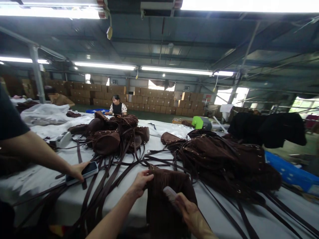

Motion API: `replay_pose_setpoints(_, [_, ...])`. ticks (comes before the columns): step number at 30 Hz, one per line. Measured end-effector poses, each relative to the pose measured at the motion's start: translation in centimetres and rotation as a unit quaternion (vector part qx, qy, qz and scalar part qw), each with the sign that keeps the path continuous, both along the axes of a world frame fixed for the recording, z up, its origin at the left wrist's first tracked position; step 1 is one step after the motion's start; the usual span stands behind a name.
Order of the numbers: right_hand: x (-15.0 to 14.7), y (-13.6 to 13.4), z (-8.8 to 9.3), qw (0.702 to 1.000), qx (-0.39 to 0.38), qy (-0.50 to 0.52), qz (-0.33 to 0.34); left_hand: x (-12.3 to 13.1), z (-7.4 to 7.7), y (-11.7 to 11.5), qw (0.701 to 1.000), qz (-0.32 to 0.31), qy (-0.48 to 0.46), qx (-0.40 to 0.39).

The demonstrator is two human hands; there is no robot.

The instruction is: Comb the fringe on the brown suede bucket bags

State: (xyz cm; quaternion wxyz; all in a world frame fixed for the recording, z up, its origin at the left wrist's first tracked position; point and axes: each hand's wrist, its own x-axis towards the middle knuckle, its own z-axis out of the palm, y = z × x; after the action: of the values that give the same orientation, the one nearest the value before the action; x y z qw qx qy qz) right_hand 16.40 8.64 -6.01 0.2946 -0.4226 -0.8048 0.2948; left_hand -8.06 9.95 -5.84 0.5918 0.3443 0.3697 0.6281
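Note:
In front of me, a dark brown fringed bag (164, 207) hangs over the near edge of the white-covered table. My left hand (140, 183) pinches its upper left corner between thumb and fingers. A pale, translucent comb (170, 193) lies against the fringe on the bag's front, with my right hand (187, 207) closed around its lower end. Motion blurs the comb's teeth. Beyond my right hand is a big heap of brown bags (224, 159) with long straps trailing over the table. Another heap of brown bags (107, 139) sits further left.
At the left, another person's hand (77, 172) rests on a phone-like device (90, 169). Loose straps (109, 186) cross the white table cover (154, 141). A blue bin (291, 171) stands at the right. Across the table is a person (117, 107), with stacked cartons (159, 101) behind.

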Motion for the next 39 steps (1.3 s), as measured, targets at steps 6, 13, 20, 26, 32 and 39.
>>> replay_pose_setpoints(6, [0.2,-0.4,8.5,0.994,0.105,-0.007,0.037,1.5,8.6,1.6,0.987,-0.005,0.151,0.048])
replay_pose_setpoints(13, [0.8,-1.4,17.8,0.956,0.262,-0.11,0.067,4.1,16.9,0.4,0.938,0.025,0.317,0.139])
replay_pose_setpoints(20, [1.6,-2.1,20.9,0.939,0.322,-0.092,0.076,4.6,19.9,-0.4,0.964,0.002,0.232,0.126])
replay_pose_setpoints(26, [0.4,-1.0,15.0,0.971,0.198,-0.075,0.109,4.3,20.0,0.2,0.99,-0.02,0.11,0.083])
replay_pose_setpoints(32, [-1.2,-3.2,10.7,0.987,-0.043,0.097,0.117,1.1,16.0,2.4,0.981,0.049,0.144,0.118])
replay_pose_setpoints(39, [-3.3,0.2,5.7,0.899,-0.292,0.32,0.07,-1.1,2.8,3.2,0.923,0.136,0.341,0.113])
